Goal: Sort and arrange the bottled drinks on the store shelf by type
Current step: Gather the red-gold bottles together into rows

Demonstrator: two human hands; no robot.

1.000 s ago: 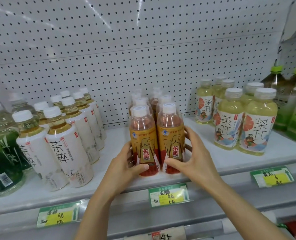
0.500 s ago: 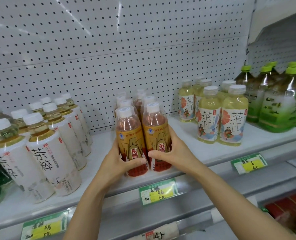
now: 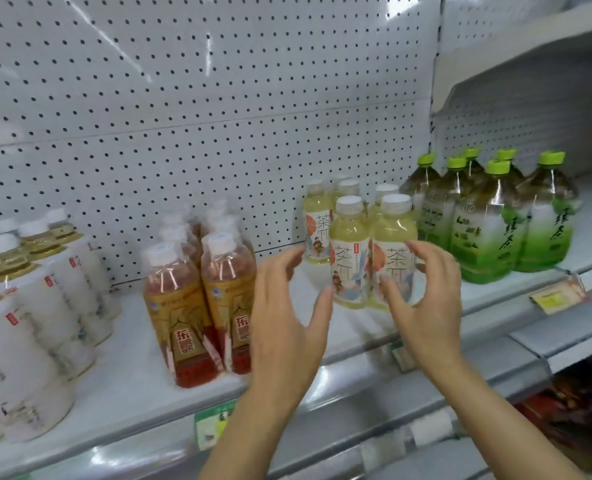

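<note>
Two rows of orange-labelled red drink bottles (image 3: 201, 306) stand free on the white shelf (image 3: 132, 379). To their right is a group of pale yellow tea bottles (image 3: 351, 258) with white caps. My left hand (image 3: 287, 320) and my right hand (image 3: 426, 299) hover in front of the yellow group with fingers spread, one on each side of the two front bottles, holding nothing. The right fingers partly cover the front right yellow bottle. White-labelled tea bottles (image 3: 45, 306) fill the left end, and large green-capped green tea bottles (image 3: 495, 223) the right end.
A white pegboard (image 3: 201, 116) backs the shelf. Price tags (image 3: 557, 297) hang on the shelf's front rail. An upper shelf (image 3: 530, 46) juts out at the top right. A lower shelf with dark red goods (image 3: 571, 410) shows at the bottom right.
Both hands let go of the front red drink bottles and moved right to the yellow tea bottles, fingers now open. The view has swung to the right.
</note>
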